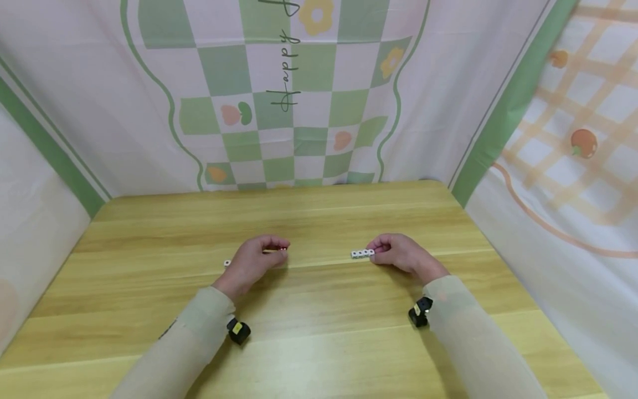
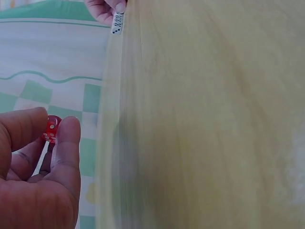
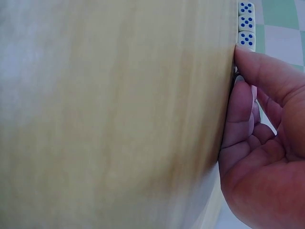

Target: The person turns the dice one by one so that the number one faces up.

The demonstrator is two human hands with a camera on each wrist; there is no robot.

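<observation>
My left hand (image 1: 254, 260) pinches a small clear red die (image 2: 52, 128) with white pips between thumb and fingertips, raised off the tabletop in the left wrist view. A row of several white dice (image 1: 360, 254) lies right of the table's middle, set side by side in a straight line. Blue pips show on their faces in the right wrist view. At the right end of this row, my right hand (image 1: 399, 254) pinches the last die with thumb and forefinger, which partly cover it. Another white die (image 1: 227, 263) sits just left of my left hand, partly hidden behind it.
Everything rests on a light wooden table (image 1: 319, 332). Behind its far edge hangs a printed curtain (image 1: 279, 138) with green checks, and more cloth (image 1: 563, 183) hangs along the right side. A small black camera is strapped at each wrist.
</observation>
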